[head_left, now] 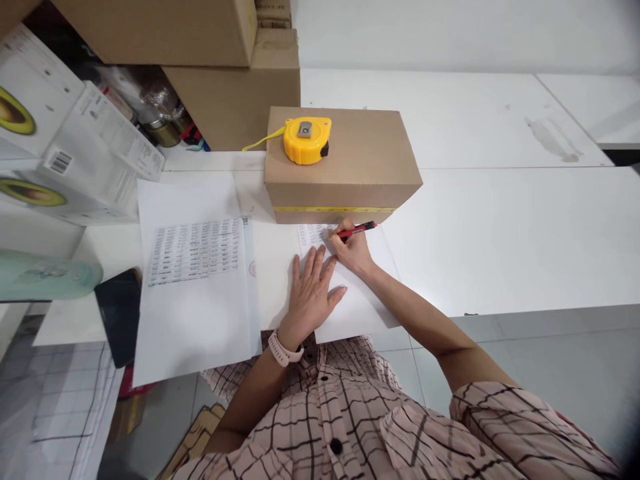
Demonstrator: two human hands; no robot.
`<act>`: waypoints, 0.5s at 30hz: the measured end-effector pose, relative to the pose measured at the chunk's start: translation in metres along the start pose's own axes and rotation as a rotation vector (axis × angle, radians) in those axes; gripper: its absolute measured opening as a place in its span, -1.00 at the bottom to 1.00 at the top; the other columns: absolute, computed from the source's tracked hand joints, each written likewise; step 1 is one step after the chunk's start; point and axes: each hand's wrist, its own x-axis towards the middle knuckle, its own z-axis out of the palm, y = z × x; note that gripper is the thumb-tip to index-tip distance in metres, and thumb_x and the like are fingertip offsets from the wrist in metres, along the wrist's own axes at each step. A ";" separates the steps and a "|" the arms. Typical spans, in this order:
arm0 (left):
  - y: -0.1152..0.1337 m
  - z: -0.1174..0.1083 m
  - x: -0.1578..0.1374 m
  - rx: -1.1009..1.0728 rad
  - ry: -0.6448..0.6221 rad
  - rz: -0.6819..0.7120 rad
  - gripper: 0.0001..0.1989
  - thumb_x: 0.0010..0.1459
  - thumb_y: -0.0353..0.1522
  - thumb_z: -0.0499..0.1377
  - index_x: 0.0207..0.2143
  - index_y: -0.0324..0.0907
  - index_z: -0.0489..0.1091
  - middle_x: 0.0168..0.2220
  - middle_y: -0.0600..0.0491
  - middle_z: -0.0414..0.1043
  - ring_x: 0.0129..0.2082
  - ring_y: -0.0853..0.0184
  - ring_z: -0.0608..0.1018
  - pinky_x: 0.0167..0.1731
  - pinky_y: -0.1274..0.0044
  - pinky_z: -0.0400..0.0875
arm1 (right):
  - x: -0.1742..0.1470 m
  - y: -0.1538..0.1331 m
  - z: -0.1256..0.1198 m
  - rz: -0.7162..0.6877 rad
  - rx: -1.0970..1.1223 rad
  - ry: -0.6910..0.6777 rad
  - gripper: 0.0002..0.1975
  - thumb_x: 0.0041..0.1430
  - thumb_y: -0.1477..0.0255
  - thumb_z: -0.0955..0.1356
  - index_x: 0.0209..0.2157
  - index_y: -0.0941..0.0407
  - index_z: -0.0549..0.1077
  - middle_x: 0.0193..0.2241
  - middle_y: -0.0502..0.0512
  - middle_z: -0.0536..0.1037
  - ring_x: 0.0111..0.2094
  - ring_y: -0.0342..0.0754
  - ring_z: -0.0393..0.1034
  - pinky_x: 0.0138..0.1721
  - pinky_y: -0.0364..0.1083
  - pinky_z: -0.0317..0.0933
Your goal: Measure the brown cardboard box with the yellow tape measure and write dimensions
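My right hand is closed around a red and black pen, its tip down near a sheet of paper with printed lines at the top. Flat on the left part of that sheet lies my left hand, fingers spread, a pale pink band on its wrist. Just beyond both hands stands a closed cardboard box with a yellow strip along its front; it covers the sheet's far edge. On the box's top left rests a yellow tape measure with a yellow strap.
Printed sheets lie at the left, overlapping a dark phone. Beside them are a pale green bottle and white cartons with avocado pictures. Larger cardboard boxes are stacked behind. The white table extends rightward.
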 end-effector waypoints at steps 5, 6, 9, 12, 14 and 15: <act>0.000 0.000 0.000 -0.007 0.003 0.000 -0.35 0.38 -0.05 0.00 0.37 -0.19 0.11 0.47 -0.19 -0.05 0.48 -0.01 -0.02 0.39 -0.04 -0.15 | 0.001 -0.001 0.001 -0.008 0.021 0.035 -0.79 0.09 0.43 0.32 -0.52 0.04 0.18 -0.61 -0.12 0.22 -0.54 -0.17 0.09 -0.46 -0.10 0.04; 0.000 0.000 0.000 -0.008 0.005 0.000 -0.36 0.38 -0.05 0.00 0.37 -0.19 0.11 0.47 -0.18 -0.05 0.48 0.00 -0.02 0.39 -0.03 -0.15 | 0.000 -0.002 0.000 -0.010 0.029 0.063 -0.79 0.10 0.43 0.32 -0.52 0.04 0.17 -0.60 -0.12 0.21 -0.53 -0.17 0.10 -0.45 -0.10 0.04; 0.000 0.000 0.000 -0.006 0.005 -0.002 -0.36 0.38 -0.05 0.01 0.38 -0.17 0.11 0.48 -0.16 -0.06 0.48 0.01 -0.02 0.39 -0.02 -0.14 | -0.002 -0.007 -0.004 -0.035 0.042 0.136 -0.79 0.16 0.40 0.33 -0.50 0.05 0.20 -0.57 -0.10 0.23 -0.50 -0.16 0.13 -0.43 -0.10 0.08; 0.000 0.000 0.000 0.002 0.008 -0.007 -0.36 0.38 -0.05 0.01 0.38 -0.17 0.11 0.47 -0.15 -0.05 0.47 0.01 0.00 0.38 -0.02 -0.13 | -0.007 -0.008 -0.013 -0.089 0.023 0.048 -0.82 0.25 0.30 0.34 -0.39 0.05 0.30 -0.50 -0.07 0.36 -0.47 -0.15 0.18 -0.43 -0.10 0.11; -0.001 0.000 -0.001 0.008 0.012 -0.008 -0.36 0.38 -0.05 0.01 0.38 -0.17 0.12 0.47 -0.15 -0.04 0.47 0.01 0.01 0.38 -0.02 -0.11 | -0.011 -0.006 -0.020 -0.107 0.016 -0.031 -0.82 0.26 0.24 0.35 -0.29 0.05 0.36 -0.42 -0.02 0.46 -0.44 -0.14 0.25 -0.41 -0.10 0.15; -0.001 0.000 -0.001 0.011 0.011 -0.005 -0.36 0.39 -0.04 0.00 0.38 -0.17 0.12 0.47 -0.15 -0.03 0.47 0.01 0.02 0.38 -0.03 -0.11 | -0.012 -0.004 -0.023 -0.102 0.024 -0.048 -0.80 0.26 0.21 0.37 -0.27 0.05 0.38 -0.38 0.00 0.49 -0.41 -0.13 0.28 -0.38 -0.09 0.18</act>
